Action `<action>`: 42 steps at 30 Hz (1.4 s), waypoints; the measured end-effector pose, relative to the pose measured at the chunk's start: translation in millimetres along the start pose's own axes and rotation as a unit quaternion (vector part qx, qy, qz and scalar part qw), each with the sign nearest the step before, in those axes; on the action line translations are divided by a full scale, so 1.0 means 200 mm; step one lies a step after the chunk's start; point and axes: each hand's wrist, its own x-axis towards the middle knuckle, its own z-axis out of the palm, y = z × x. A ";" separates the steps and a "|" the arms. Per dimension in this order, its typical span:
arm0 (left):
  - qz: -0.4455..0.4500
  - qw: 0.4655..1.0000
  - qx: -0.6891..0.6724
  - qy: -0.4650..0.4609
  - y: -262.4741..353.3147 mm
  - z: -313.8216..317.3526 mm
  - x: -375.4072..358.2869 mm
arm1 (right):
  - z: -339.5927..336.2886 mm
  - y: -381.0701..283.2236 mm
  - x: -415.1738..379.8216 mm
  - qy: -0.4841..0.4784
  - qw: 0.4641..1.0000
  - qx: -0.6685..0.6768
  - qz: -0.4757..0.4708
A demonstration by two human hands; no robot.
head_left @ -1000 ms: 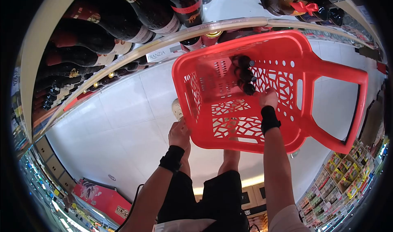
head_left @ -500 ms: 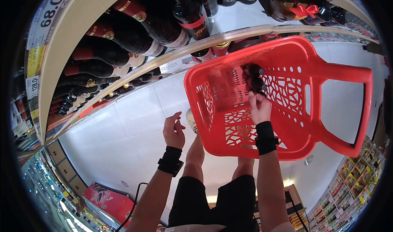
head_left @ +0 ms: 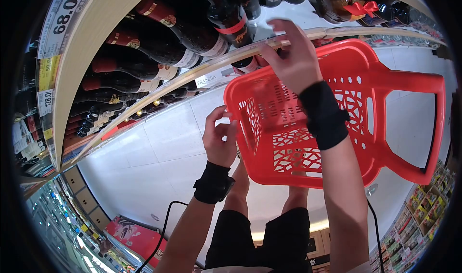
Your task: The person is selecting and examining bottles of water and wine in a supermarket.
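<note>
Left grip (head_left: 219, 140) pinches the red basket (head_left: 337, 143) rim (right hand (head_left: 291, 56) spread above).

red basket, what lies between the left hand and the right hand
In the head view, the near-left rim and latticed wall of the red basket lie between the left hand and the raised right hand.

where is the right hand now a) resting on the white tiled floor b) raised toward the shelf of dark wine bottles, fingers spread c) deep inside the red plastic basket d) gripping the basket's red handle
b: the right hand is lifted above the red plastic basket, open with fingers spread, reaching toward the shelf edge below the dark wine bottles, while the left hand holds the basket's near rim.
</note>
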 end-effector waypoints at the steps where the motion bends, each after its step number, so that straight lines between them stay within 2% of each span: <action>1: 0.054 0.998 0.040 -0.008 0.01 0.01 0.00 | 0.03 -0.02 0.07 0.003 0.999 -0.024 -0.023; 3: 0.161 0.979 0.119 -0.021 0.03 0.02 0.01 | 0.10 -0.07 0.18 0.009 0.995 -0.070 -0.072; 6: 0.182 0.962 0.190 -0.069 0.07 0.01 -0.02 | 0.18 -0.20 0.31 -0.050 0.992 -0.104 0.046; 7: 0.182 0.965 0.172 -0.073 0.06 0.01 -0.03 | 0.22 -0.23 0.33 -0.064 0.985 -0.140 0.074; 11: 0.153 0.976 0.135 -0.079 0.03 0.01 -0.08 | 0.30 -0.26 0.36 -0.094 0.973 -0.182 0.111; 14: 0.165 0.976 0.122 -0.077 -0.01 0.02 -0.10 | 0.34 -0.22 0.37 -0.102 0.968 -0.216 0.082; 17: 0.168 0.974 0.126 -0.081 -0.02 0.02 -0.10 | 0.36 -0.19 0.37 -0.054 0.978 -0.191 0.056; 20: 0.158 0.975 0.129 -0.084 -0.02 0.00 -0.09 | 0.34 -0.17 0.38 -0.060 0.976 -0.207 0.010; 24: 0.151 0.978 0.123 -0.079 0.01 -0.02 -0.07 | 0.32 -0.13 0.35 -0.018 0.982 -0.188 -0.014; 30: 0.059 0.990 0.111 -0.062 0.03 -0.07 -0.06 | 0.20 -0.08 0.30 0.021 0.999 -0.049 -0.008; 32: 0.067 0.989 0.113 -0.068 0.02 -0.07 -0.06 | 0.14 -0.08 0.26 0.037 0.999 0.004 0.007; 33: 0.067 0.988 0.119 -0.075 0.03 -0.07 -0.06 | 0.10 -0.12 0.25 0.037 0.995 0.023 0.091; 34: 0.067 0.987 0.125 -0.082 0.04 -0.07 -0.07 | 0.08 -0.11 0.24 0.051 0.993 0.038 0.098; 37: 0.139 0.975 0.151 -0.084 0.07 -0.02 -0.06 | -0.01 -0.10 0.21 0.080 0.989 0.064 0.111; 40: 0.188 0.965 0.172 -0.058 0.14 0.03 -0.06 | -0.14 -0.19 0.17 0.118 0.965 0.188 0.140; 42: 0.160 0.976 0.133 -0.069 0.16 0.06 -0.07 | -0.24 -0.27 0.15 0.143 0.962 0.165 0.165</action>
